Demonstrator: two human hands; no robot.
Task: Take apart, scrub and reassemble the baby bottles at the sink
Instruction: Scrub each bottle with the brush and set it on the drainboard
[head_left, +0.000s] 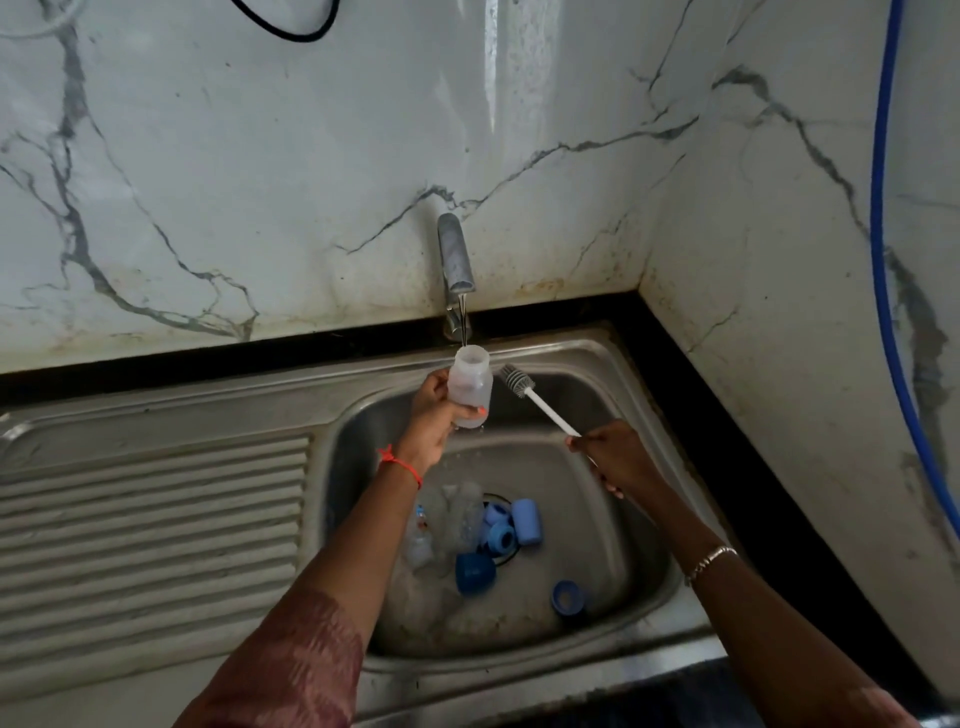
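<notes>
My left hand (434, 415) grips a clear baby bottle (471, 382) upright, its open mouth right under the running tap (456, 260). A thin stream of water falls into it. My right hand (615, 457) holds the white handle of a bottle brush (535, 396), whose grey bristle head points up-left just beside the bottle's neck, outside it. In the steel sink basin (587, 519) below lie other clear bottle parts (457, 514), blue collars (500, 527), a blue cap (527, 521), a dark blue cup-shaped cap (475, 572) and a blue ring (567, 597).
A ribbed steel draining board (150, 525) lies left of the basin. Marble-patterned walls (260, 182) close in behind and to the right, with a black counter strip (701, 415) along them. A blue hose (883, 260) hangs on the right wall.
</notes>
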